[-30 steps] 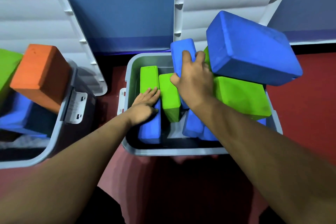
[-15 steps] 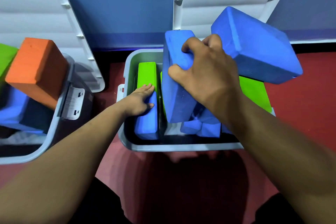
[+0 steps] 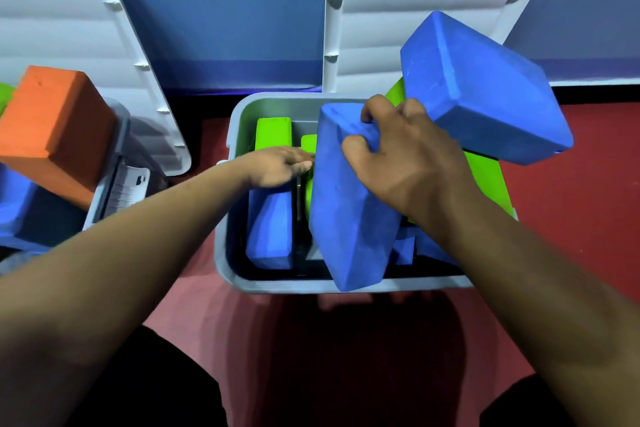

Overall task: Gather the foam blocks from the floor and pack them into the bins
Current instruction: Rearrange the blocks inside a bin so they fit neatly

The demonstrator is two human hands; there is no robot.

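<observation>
Grips a blue block (image 3: 349,218) by its top end with the right hand (image 3: 405,163), fingers curled over the far edge and thumb pressed into the side. Holds it tilted, bottom corner overlapping the near rim of the grey bin (image 3: 277,285). Stretches the left hand (image 3: 277,165) flat, fingers straight, grasping nothing, over a second blue block (image 3: 270,229) lying in the bin's left side, just before a green block (image 3: 273,132). At far right, atop the pile, a big blue block (image 3: 478,94), slanted. In the neighbouring bin at left, an orange block (image 3: 55,128).
</observation>
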